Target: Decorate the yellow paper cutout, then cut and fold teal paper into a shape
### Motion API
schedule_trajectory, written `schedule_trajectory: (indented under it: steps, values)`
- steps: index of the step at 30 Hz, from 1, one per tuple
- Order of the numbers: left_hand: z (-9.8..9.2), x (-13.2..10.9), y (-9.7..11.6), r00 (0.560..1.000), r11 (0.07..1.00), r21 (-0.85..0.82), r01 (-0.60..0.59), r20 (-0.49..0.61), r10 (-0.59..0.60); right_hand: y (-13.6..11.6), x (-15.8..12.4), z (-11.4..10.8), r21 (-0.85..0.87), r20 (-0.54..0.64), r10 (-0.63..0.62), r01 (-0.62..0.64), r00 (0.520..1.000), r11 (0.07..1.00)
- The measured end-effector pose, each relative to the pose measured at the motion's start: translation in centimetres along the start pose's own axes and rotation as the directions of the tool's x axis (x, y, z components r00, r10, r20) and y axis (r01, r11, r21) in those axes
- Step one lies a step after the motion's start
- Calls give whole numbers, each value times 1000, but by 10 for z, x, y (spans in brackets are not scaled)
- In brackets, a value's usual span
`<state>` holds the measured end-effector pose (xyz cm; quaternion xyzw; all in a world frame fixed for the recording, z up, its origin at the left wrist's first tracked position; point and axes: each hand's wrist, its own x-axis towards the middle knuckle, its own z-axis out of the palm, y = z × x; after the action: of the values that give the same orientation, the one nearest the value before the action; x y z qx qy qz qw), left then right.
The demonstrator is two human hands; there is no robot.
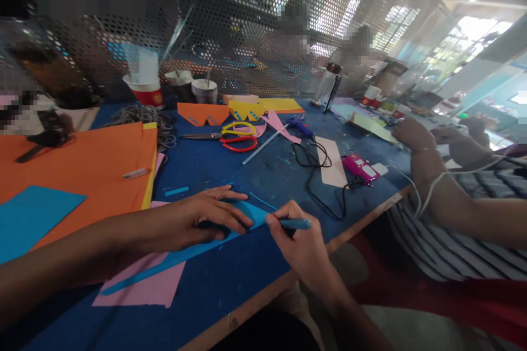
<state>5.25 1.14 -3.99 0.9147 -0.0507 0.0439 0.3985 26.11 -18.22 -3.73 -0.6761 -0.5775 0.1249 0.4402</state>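
Observation:
My left hand (206, 214) lies flat with fingers stretched out, pressing a long blue paper strip (181, 255) onto the dark blue table (214, 296). My right hand (298, 241) is closed round a blue pen-like tool (296, 224), its tip at the strip's right end beside my left fingertips. A pink sheet (144, 285) lies under the strip's left part.
Orange sheets (82, 170) and a blue sheet (28, 219) lie at left. Scissors (234, 140), folded coloured paper shapes (230, 111), cups (148, 90), a black cable (317, 175) and a pink device (361, 168) sit farther back. Another person's hands (415, 134) work at right. A mesh screen (230, 22) stands behind.

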Motion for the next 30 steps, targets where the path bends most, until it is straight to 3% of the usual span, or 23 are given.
schedule_trajectory:
  steps: [7,13,24,30]
  values:
    - [2,0,-4,1000,1000,-13,-19,-8,19,2,-2,-5,105,-30,78,-75,996,992]
    - [2,-1,-5,1000,1000,19,-23,13,22,5,-5,-5,194,-165,76,-43,983,980]
    - [1,0,-4,1000,999,35,-18,16,17,6,-8,-2,268,-290,94,-14,952,963]
    - [-5,4,8,997,999,17,47,59,-48,0,-14,-2,230,-279,-10,77,960,970]
